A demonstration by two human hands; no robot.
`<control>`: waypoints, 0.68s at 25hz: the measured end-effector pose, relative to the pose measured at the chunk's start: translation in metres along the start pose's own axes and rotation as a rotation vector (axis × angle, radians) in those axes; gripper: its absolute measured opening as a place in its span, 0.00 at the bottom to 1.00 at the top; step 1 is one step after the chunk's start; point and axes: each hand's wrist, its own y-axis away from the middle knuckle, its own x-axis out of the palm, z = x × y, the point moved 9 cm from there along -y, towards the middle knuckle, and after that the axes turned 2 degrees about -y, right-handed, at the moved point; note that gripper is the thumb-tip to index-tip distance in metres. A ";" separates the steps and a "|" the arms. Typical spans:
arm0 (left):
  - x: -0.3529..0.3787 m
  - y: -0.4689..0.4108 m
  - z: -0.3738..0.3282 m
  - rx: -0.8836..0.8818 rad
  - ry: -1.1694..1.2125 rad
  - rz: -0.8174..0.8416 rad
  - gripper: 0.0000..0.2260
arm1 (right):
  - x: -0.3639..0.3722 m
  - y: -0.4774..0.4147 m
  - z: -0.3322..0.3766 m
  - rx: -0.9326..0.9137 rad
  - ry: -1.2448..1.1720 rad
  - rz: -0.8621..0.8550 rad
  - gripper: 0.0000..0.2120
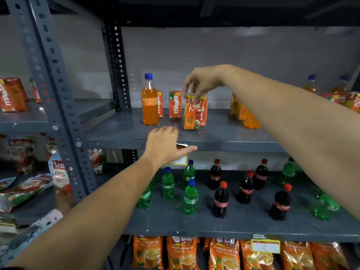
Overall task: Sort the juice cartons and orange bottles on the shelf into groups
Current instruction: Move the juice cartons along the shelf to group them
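Observation:
On the grey upper shelf [120,131] an orange Real apple carton [192,114] stands upright near the middle. My right hand [202,82] pinches its top from above. Left of it stand a blue-capped orange bottle [149,102] and two small red Maaza cartons [175,104], one partly hidden behind the bottle. My left hand [164,146] rests flat on the shelf's front edge, holding nothing. Behind my right forearm a second orange bottle [251,119] and some cartons are partly hidden. More orange bottles [311,84] and cartons [354,102] stand at the far right.
The shelf below holds several green Sprite bottles [190,197] and dark cola bottles [220,199]. Orange tea packets [183,252] fill the bottom shelf. A perforated steel upright [56,75] divides off the left bay, with Maaza cartons [12,94] and ketchup pouches [58,174].

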 end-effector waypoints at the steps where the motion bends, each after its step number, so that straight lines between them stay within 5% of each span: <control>1: -0.002 0.002 -0.005 -0.002 -0.002 -0.009 0.42 | -0.002 0.016 -0.009 -0.003 0.003 0.009 0.14; 11: -0.033 -0.038 -0.192 0.083 0.165 -0.085 0.34 | -0.036 0.145 -0.155 0.111 0.015 0.070 0.14; 17: -0.024 -0.054 -0.225 0.010 0.113 -0.103 0.36 | -0.048 0.163 -0.227 0.151 0.021 0.023 0.15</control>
